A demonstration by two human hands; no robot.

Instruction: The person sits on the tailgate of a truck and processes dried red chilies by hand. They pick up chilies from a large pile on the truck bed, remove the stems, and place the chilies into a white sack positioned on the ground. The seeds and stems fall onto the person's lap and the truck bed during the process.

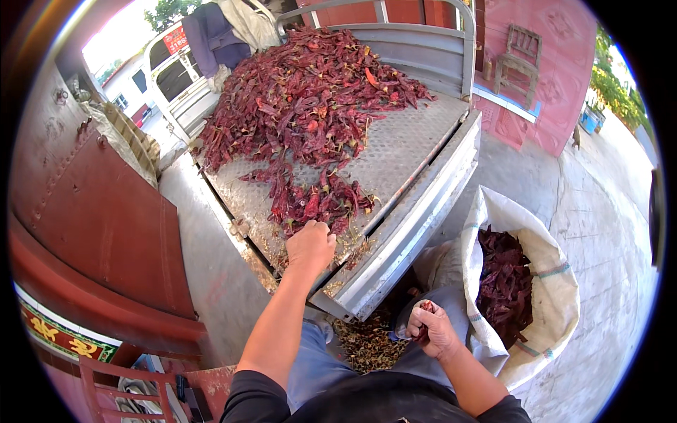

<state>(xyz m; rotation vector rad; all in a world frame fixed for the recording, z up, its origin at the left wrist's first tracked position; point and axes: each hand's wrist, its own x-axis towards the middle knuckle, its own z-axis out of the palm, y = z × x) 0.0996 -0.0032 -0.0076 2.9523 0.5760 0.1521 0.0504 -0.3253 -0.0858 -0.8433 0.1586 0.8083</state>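
Dark red dried chili peppers (296, 106) are piled on the metal bed of a small truck (416, 141). A smaller heap (317, 201) of them trails toward me. At the near edge of that heap, my left hand (311, 247) is closed, its fingers curled against the peppers; what is inside them is hidden. My right hand (434, 331) is closed around dried chili peppers (423, 331), held low over my right thigh. Just right of it stands a white woven sack (546, 310) with its mouth wide, partly filled with dark red peppers (504, 282).
The truck's lowered tail panel (423, 233) juts out before my knees. Stems and scraps (370, 345) lie on the ground between my legs. A red metal door (106, 233) stands at left, a red chair (127, 395) at lower left. A small wooden chair (520, 63) hangs at a pink wall.
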